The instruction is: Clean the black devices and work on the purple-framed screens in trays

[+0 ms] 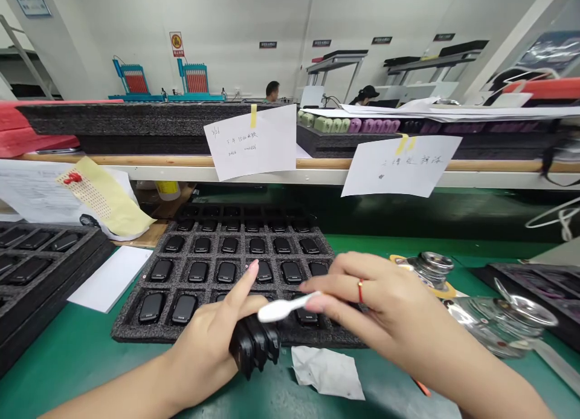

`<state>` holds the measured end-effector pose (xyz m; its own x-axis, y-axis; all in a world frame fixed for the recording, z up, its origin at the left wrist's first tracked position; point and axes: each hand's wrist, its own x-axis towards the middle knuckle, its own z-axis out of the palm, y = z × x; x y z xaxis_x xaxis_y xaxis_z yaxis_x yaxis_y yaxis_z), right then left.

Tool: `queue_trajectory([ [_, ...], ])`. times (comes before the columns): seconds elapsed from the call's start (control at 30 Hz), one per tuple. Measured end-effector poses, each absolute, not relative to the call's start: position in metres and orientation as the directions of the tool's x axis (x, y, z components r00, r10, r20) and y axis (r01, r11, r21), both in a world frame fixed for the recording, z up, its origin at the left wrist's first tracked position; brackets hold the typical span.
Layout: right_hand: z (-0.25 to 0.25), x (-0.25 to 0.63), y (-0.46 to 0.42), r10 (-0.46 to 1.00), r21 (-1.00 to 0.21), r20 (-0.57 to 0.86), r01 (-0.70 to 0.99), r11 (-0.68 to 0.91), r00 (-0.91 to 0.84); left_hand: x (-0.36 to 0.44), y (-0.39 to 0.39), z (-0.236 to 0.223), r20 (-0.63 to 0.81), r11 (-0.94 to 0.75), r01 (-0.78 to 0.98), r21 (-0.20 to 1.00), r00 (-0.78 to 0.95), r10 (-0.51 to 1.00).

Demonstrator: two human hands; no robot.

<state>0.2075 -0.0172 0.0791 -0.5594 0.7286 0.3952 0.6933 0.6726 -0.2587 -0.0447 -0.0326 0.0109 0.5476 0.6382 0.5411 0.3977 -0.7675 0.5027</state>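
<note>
My left hand is closed around several small black device housings, stacked side by side, with the index finger pointing up. In my right hand, thumb and fingers pinch a white swab-like stick with a broad flat tip. That tip is just above the held housings; whether it touches them I cannot tell. Behind both hands lies a black foam tray with rows of compartments, many holding a black rounded device. A crumpled white wipe rests on the green bench below my right hand.
Glass jars with metal tops stand at the right, beside another foam tray. A further tray and white paper lie at the left. A shelf edge with hanging notes crosses above. Two people sit far behind.
</note>
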Motion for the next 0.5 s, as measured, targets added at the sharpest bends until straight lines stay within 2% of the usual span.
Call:
queue_trajectory([
  [0.1, 0.082, 0.213, -0.016, 0.748, -0.341, 0.310, 0.666, 0.663, -0.586, -0.046, -0.034, 0.011, 0.573, -0.799, 0.375, 0.470, 0.559, 0.599],
  [0.23, 0.082, 0.215, -0.017, 0.781, -0.330, 0.375, 0.716, 0.615, -0.499, -0.044, -0.036, 0.010, 0.566, -0.788, 0.362, 0.497, 0.553, 0.611],
  [0.3, 0.081, 0.213, -0.018, 0.771, -0.351, 0.358, 0.689, 0.634, -0.526, -0.043, -0.036, 0.010, 0.547, -0.759, 0.343, 0.554, 0.538, 0.642],
  [0.37, 0.081, 0.212, -0.017, 0.770, -0.313, 0.364, 0.710, 0.631, -0.524, -0.041, -0.036, 0.010, 0.510, -0.693, 0.303, 0.655, 0.499, 0.701],
  [0.5, 0.078, 0.228, -0.006, 0.817, -0.187, 0.457, 0.860, 0.474, -0.351, -0.037, -0.039, 0.017, 0.422, -0.527, 0.180, 0.830, 0.416, 0.806],
])
